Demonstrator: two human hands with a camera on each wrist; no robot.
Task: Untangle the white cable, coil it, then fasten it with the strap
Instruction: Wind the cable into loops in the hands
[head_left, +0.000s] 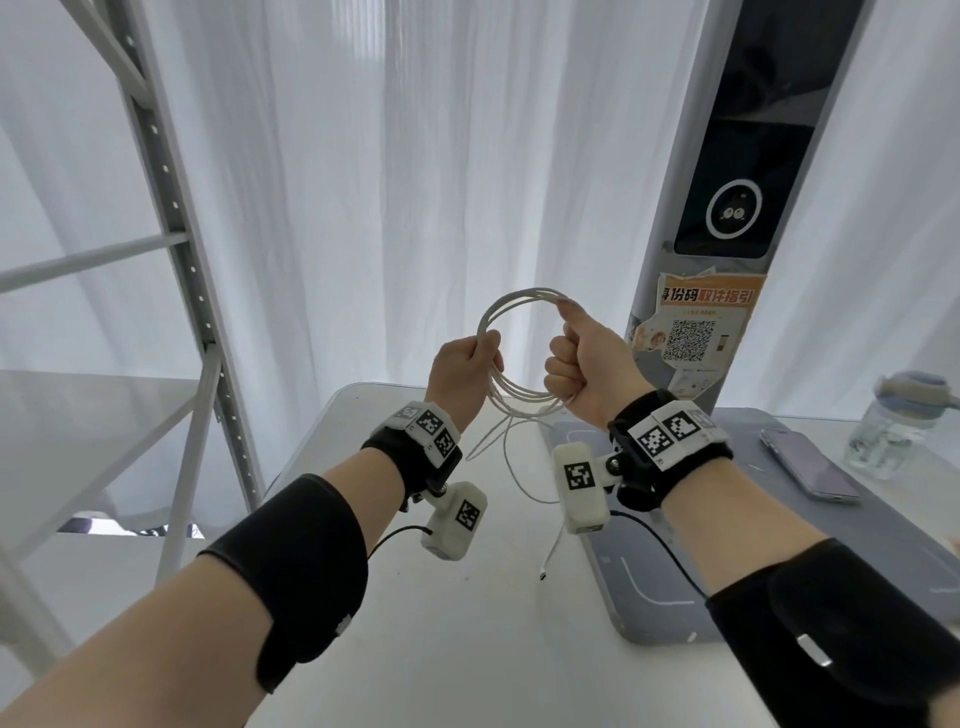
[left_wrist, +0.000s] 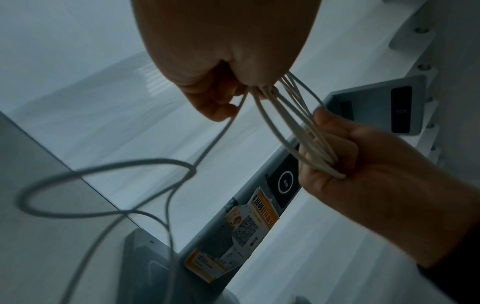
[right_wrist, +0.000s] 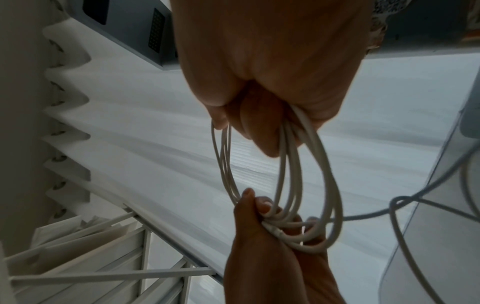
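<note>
Partly coiled white cable (head_left: 511, 332), loose tail.

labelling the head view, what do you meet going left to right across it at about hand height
metal shelf frame → left hand → white cable coil → right hand → grey pillar with QR sticker → phone → water bottle

Both forearms bare, each with a wide black elastic band (head_left: 306, 566) near the elbow. Each wrist carries a black strap (head_left: 670, 457) topped with white blocks printed with black-and-white square markers. A white camera module (head_left: 581, 486) with its own marker hangs under each wrist on a small bracket, thin black cable (head_left: 395, 535) trailing from it.
</note>
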